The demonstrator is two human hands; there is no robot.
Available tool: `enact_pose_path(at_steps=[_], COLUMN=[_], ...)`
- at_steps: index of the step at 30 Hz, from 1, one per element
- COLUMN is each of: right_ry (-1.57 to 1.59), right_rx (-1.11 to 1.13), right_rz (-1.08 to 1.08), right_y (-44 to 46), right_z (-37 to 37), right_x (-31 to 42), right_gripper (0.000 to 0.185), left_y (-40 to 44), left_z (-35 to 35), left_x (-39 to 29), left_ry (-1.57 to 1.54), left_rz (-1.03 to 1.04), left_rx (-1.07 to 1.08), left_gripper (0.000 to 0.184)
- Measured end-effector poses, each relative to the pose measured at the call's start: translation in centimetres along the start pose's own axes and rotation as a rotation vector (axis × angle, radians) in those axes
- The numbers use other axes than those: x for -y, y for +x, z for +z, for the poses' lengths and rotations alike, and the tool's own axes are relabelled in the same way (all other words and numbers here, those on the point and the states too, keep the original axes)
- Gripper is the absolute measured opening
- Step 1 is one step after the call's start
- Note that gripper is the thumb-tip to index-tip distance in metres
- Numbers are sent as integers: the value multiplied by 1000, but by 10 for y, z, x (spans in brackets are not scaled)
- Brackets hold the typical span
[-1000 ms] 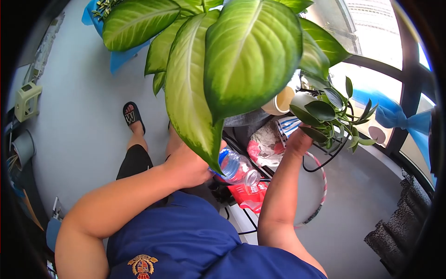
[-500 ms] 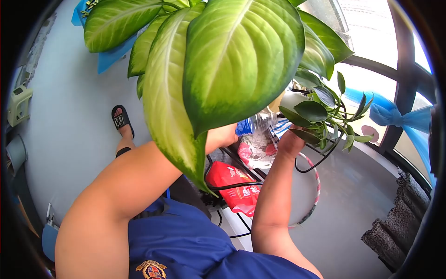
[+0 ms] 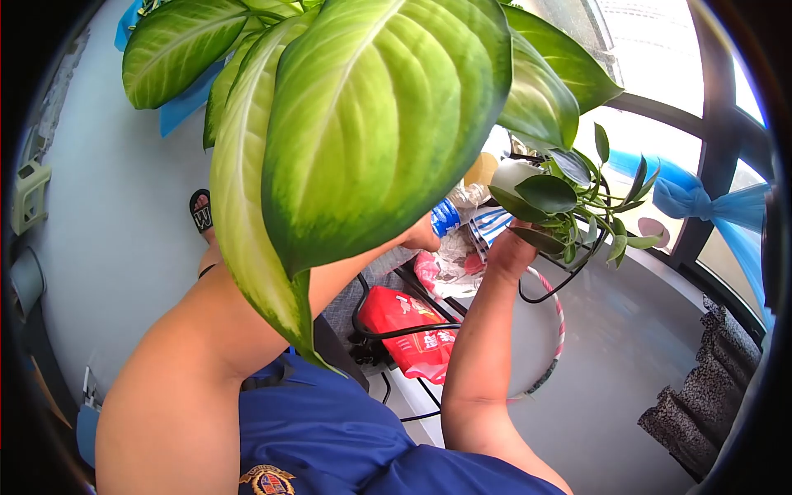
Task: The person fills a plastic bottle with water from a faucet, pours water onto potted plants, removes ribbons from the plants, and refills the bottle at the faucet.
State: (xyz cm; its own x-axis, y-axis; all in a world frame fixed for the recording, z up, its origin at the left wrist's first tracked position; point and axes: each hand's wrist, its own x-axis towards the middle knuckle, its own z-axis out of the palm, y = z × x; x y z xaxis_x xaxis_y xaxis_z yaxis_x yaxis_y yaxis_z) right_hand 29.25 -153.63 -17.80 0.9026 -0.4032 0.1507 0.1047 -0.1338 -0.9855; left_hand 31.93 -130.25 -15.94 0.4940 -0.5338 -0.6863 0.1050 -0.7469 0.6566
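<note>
A large green-and-yellow leaf (image 3: 375,124) of a potted plant hangs across the middle and covers part of my left forearm and hand. Past its edge, my left hand (image 3: 423,235) shows with fingers curled at a clear plastic bottle with a blue band (image 3: 445,217); most of the bottle is behind the leaf. My right hand (image 3: 511,250) is raised among the dark leaves of a trailing plant (image 3: 551,195), beside a white rounded pot (image 3: 513,173). Leaves hide its fingers. Between the hands lies a blue-and-white striped item (image 3: 490,224).
A red printed bag (image 3: 406,330) and a floral bag (image 3: 450,268) lie below the hands, near black metal bars (image 3: 412,330). A striped hoop (image 3: 558,322) stands to the right. A window with a tied blue cloth (image 3: 693,200) is at right; dark ruffled fabric (image 3: 701,396) hangs lower right.
My left hand and the bottle have shifted slightly right, and more of the blue band shows. The big leaf sits further left in view. My right hand stays almost in place.
</note>
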Motion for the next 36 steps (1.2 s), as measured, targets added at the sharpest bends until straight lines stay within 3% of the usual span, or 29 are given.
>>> enact_pose_path(at_steps=[6, 9, 16, 18, 34, 36], right_ry=[22, -40, -160, -168, -86, -83], right_rx=[-15, 13, 28, 28, -4, -6], right_rz=[15, -1, -41, -42, -5, -8], right_y=[4, 4, 2, 2, -3, -2], right_z=[2, -2, -6, -8, 4, 2], right_x=[3, 3, 3, 2, 6, 4], right_gripper=[38, 44, 47, 47, 36, 35], left_y=[-4, -3, -3, -8, 2, 1], left_z=[-3, -2, -12, -16, -11, -14], left_x=[-2, -3, -17, -20, -25, -24], left_ry=[-95, -194, -503, -763, -990, -1012], left_rz=[-12, 59, 15, -39, -115, -133], left_rx=[67, -34, 43, 111, 172, 272], left_gripper=[50, 55, 72, 70, 75, 76])
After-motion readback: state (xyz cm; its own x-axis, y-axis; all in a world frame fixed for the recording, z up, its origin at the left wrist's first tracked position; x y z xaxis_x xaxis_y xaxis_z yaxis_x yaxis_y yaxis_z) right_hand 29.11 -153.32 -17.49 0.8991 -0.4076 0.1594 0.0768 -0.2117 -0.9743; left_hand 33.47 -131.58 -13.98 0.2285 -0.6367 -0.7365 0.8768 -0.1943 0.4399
